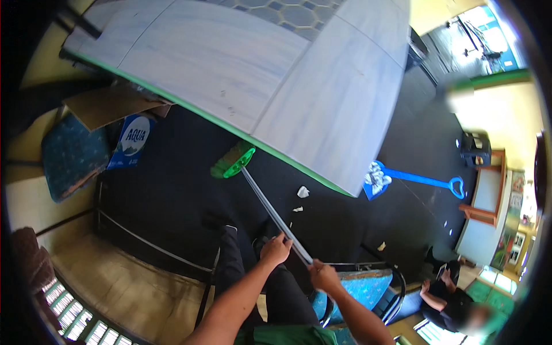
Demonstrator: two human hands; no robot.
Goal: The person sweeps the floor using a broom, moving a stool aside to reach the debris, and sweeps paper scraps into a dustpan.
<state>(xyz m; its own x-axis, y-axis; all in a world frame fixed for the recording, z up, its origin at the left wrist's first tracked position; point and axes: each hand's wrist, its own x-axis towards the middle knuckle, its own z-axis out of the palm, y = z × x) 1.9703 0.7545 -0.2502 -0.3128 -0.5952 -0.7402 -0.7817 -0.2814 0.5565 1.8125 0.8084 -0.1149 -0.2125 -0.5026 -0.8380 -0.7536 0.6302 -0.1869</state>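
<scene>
Both my hands grip the grey handle [274,212] of a green push-style broom. My left hand [276,249] closes around the lower part of the handle, and my right hand [324,276] holds it near its upper end. The broom's green head [235,162] rests on the dark floor beside the green edge of a tiled table, bristles pointing left. A crumpled white paper [303,192] and a smaller pale scrap [298,209] lie on the floor right of the handle. By the table corner is a blue dustpan [374,192] filled with crumpled white pieces.
The tiled table [207,64] spans the top. A blue chair [360,291] stands close by my right arm, another blue-seated chair [75,157] at left. Cardboard [114,103] and a blue AQUA carton [131,142] sit below the table edge. A person [453,297] sits at lower right.
</scene>
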